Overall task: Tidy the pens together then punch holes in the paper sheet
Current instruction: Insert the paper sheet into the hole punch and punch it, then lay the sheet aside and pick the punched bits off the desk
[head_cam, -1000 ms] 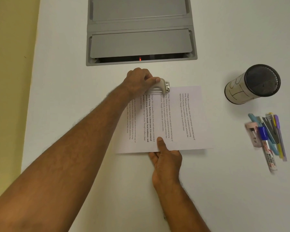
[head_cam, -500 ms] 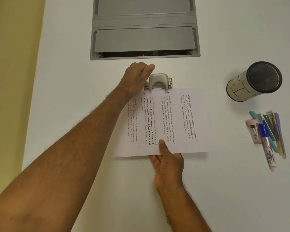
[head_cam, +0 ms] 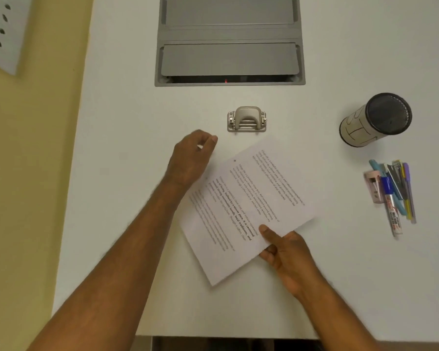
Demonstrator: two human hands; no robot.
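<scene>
Plainly, near to far:

Right hand (head_cam: 281, 245): pinched the paper sheet (head_cam: 246, 206) at its lower edge, thumb on top and fingers beneath, low and right of centre in the frame.

Paper sheet: lay tilted in the middle of the frame, clear of the hole punch (head_cam: 246, 119). One small dark dot showed near its upper edge, probably a punched hole. A second hole could not be made out.

Risk to the sheet: held by one edge only, it could sag, crease or slip from the pinch.

Left hand (head_cam: 192, 160): hovered loosely curled and holding nothing, left of centre, just beside or over the sheet's left corner. Whether it touched the paper could not be told.

Pens (head_cam: 393, 193): lay bunched together at the right edge of the frame with a small pink item (head_cam: 372, 186), below the mesh cup (head_cam: 375, 120), which lay on its side. A nudge could roll the cup into them.

Hole punch: stood alone above centre, on the white desk (head_cam: 112, 122).

Hard to make out: the printed text was blurred. The pens overlapped, so their count was unclear.

Cut off: the grey hatch (head_cam: 230, 59) at the top.
</scene>
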